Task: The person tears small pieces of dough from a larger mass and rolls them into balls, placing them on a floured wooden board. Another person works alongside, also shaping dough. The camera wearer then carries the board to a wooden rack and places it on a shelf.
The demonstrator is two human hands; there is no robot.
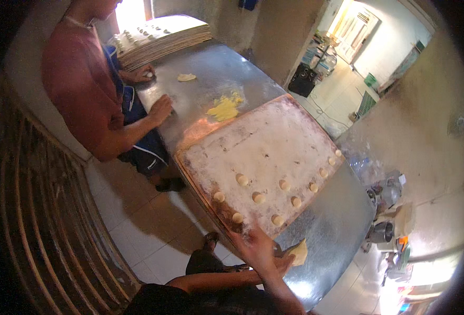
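My left hand (283, 266) reaches across to the right and grips a flattish piece of pale dough (298, 254) over the metal table. My forearms cross here, the right one passing in front. At the near edge of the floured board (274, 136), my right hand (256, 245) points away from me, close to a dough ball (237, 218). Its fingers are smeared by motion, so their hold is unclear. Several round dough balls, among them one dough ball (277, 220), sit spaced out in rows on the board's near and right part.
A co-worker in a reddish shirt (77, 89) stands at the left, both hands on the metal table (326, 231). Beyond the board lie yellow crumbly stuff (225, 107) and a dough piece (187, 77). A board stack (163, 44) stands far left, a slatted rack (48, 210) near left.
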